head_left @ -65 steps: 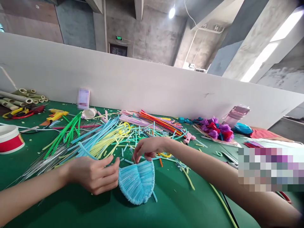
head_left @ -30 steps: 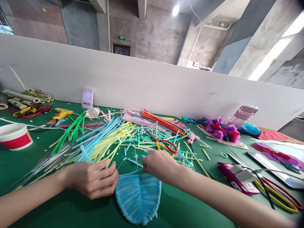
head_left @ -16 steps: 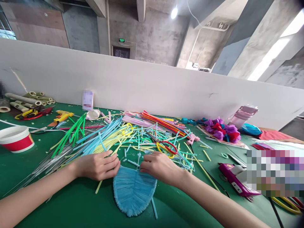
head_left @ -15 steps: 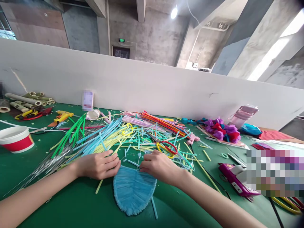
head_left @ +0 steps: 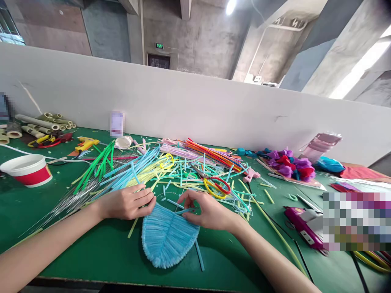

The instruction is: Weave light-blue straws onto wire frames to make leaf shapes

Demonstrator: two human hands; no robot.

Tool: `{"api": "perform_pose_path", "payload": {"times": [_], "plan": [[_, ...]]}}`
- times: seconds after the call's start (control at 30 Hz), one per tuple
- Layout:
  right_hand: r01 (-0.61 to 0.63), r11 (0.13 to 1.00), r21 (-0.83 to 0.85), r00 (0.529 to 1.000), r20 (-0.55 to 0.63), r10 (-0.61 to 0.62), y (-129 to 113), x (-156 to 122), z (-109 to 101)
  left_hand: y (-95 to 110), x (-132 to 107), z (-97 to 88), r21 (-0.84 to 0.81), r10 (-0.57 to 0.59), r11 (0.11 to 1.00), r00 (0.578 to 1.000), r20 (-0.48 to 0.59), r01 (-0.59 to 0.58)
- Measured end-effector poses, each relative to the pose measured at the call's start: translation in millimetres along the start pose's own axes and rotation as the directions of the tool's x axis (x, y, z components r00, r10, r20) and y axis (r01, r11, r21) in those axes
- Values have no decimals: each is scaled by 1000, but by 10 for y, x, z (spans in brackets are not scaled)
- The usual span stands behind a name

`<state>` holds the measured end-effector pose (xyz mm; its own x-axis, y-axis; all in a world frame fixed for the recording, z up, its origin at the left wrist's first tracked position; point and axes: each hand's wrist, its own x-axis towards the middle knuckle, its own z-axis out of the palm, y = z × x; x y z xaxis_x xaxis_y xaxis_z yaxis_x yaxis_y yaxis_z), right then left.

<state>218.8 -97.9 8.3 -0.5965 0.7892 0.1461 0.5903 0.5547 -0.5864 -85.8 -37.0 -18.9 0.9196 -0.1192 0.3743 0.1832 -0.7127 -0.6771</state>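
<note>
A blue leaf-shaped piece (head_left: pixel 168 240) made of rows of fuzzy chenille stems lies in front of me, rounded end toward me. My left hand (head_left: pixel 130 203) is closed at its upper left corner, fingers curled against the edge. At the upper right, thumb and forefinger of my right hand (head_left: pixel 206 209) pinch a short blue chenille stem (head_left: pixel 185 211) that runs toward the leaf's top. Another blue stem (head_left: pixel 199 256) pokes out beneath the leaf's right side. Just beyond my hands lie cut stem bits and scissors (head_left: pixel 216 187) with red and yellow handles.
Bundles of blue, yellow, green, pink and orange stems (head_left: pixel 210 154) cover the table's middle. To the left are a paper cup (head_left: pixel 27 171), a yellow glue gun (head_left: pixel 87 144) and bamboo tubes (head_left: pixel 39 122). On the right sit a pink glue gun (head_left: pixel 251 175) and a purple power strip (head_left: pixel 305 230).
My right hand has raised its fingers off the leaf's top edge and now pinches a blue stem there. The leaf has turned slightly. My left hand stays at its corner.
</note>
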Motion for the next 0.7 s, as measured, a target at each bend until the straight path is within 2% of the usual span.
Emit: {"api": "perform_pose_path", "payload": {"times": [0.07,0.13,0.3,0.43,0.57,0.63,0.7], "plan": [[-35,998,57,999,17,34,13,-18,-28,6,-1,7,-28,-10,1000,1000,-10,10],[-11,1000,19,1000,0,11,50,-20,-24,18,13,7,-36,-8,999,1000,-12,8],[153,947,-284,978,-92,-185,142,11,70,46,75,-13,31,63,998,998,1,-63],[261,898,-354,949,-76,-305,88,-2,120,53,93,-21,35,83,996,996,12,-83],[232,952,-200,966,-68,-250,23,-27,103,47,72,-8,13,72,997,997,14,-72],[149,988,-34,986,-74,-151,40,-32,68,46,59,2,7,55,998,998,13,-55],[32,990,140,995,-95,-19,84,-32,28,50,53,11,16,56,998,998,19,-56]]}}
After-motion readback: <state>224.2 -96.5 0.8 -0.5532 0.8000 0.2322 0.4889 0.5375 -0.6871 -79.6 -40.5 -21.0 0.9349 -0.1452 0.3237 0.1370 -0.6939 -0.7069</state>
